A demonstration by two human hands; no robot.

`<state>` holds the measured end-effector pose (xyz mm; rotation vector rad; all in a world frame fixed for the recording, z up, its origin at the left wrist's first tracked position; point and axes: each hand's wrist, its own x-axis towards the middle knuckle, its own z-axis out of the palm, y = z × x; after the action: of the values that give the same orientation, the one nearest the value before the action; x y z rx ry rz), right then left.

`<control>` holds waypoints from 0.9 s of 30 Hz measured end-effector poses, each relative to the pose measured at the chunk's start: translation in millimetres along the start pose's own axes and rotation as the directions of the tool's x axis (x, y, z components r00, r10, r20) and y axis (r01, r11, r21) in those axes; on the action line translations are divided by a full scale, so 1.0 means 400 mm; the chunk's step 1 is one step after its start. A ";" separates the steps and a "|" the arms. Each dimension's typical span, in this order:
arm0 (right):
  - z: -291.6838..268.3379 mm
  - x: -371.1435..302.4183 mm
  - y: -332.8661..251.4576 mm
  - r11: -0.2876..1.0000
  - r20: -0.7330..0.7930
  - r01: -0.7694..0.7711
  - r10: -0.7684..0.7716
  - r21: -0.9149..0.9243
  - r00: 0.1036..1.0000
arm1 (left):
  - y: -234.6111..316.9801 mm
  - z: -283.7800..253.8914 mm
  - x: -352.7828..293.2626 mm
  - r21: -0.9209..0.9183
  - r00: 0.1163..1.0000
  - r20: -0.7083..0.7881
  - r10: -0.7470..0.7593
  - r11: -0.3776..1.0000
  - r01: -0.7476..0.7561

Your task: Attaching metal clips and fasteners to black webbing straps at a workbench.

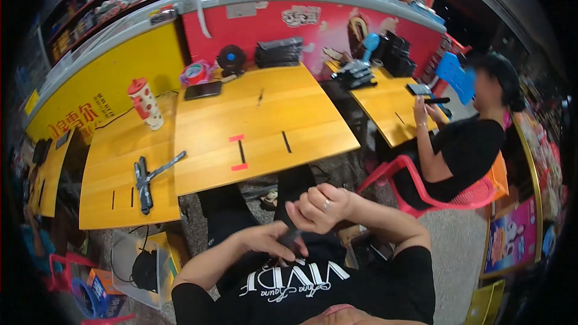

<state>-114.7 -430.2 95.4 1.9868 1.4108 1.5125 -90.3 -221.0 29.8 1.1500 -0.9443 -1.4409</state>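
Observation:
Close in front of my black shirt, both hands are raised near the front edge of the table. My right hand [322, 207] is closed in a fist, with a ring on one finger. Just below and left of it, my left hand [274, 241] has its fingers curled. A narrow dark strip [291, 236] runs between the two hands; it is partly covered and blurred, so its exact kind does not show. On the wooden table [211, 120] lie a short black strip [286, 142] and another black strip [242, 151] between pink tape marks [239, 167].
A bundle of black strips [144, 183] lies at left, near a spotted tumbler [146, 105]. Farther back are a phone [203, 90], a tape roll [195, 73], a small fan [232, 59] and black packages [279, 52]. At right, a person [463, 144] sits on a pink chair [415, 186].

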 end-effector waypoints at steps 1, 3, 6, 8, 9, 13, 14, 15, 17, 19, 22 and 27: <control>-0.008 -0.003 -0.005 0.999 0.052 -0.033 0.033 -0.018 0.998 | 0.004 -0.001 -0.002 0.345 0.958 -0.191 0.212 0.929 -0.137; -0.020 -0.003 -0.024 0.983 0.252 -0.184 0.176 0.007 0.951 | 0.047 0.012 -0.036 0.842 0.703 -0.516 0.490 0.444 0.308; 0.025 -0.036 -0.094 0.754 0.522 -0.607 0.423 0.250 0.741 | 0.065 -0.031 -0.045 0.836 0.519 -0.372 0.770 0.035 0.548; 0.049 -0.032 -0.153 0.226 0.736 -0.885 0.492 0.407 0.464 | 0.080 -0.055 -0.052 0.809 0.541 -0.240 0.806 -0.142 0.570; 0.064 -0.022 -0.179 -0.128 0.724 -0.801 0.527 0.585 0.445 | 0.097 -0.061 -0.049 0.818 0.544 -0.183 0.819 -0.180 0.546; 0.055 0.027 -0.218 -0.983 0.924 -0.153 0.039 0.105 0.379 | 0.086 -0.079 -0.055 0.835 0.442 -0.207 0.873 -0.077 0.545; 0.063 0.032 -0.216 -0.996 0.916 -0.077 0.016 0.051 0.401 | 0.076 -0.080 -0.061 0.850 0.411 -0.259 0.874 0.004 0.526; 0.070 0.039 -0.196 -0.943 0.947 -0.318 -0.008 0.100 0.320 | 0.055 -0.086 -0.063 0.834 0.390 -0.336 0.857 0.077 0.547; 0.097 -0.003 -0.180 -0.116 0.879 -0.888 0.248 0.445 0.408 | 0.027 -0.063 -0.073 0.730 0.537 -0.623 0.568 0.177 0.660; 0.099 -0.030 -0.141 0.623 0.822 -0.722 0.215 0.300 0.528 | 0.009 -0.011 -0.077 0.732 0.661 -0.679 0.319 0.228 0.642; 0.124 -0.029 -0.127 0.727 0.753 -0.575 0.122 0.376 0.646 | -0.091 0.027 -0.039 0.331 0.760 -0.648 0.046 0.916 0.228; 0.264 -0.050 -0.028 0.667 0.604 -0.557 0.196 0.495 0.772 | -0.167 -0.025 -0.054 -0.094 0.646 -0.758 0.088 0.966 -0.242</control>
<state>-30.6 -406.7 31.9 2.9934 1.4297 0.4692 -96.0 -188.1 -32.7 1.3107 -0.2919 -0.7380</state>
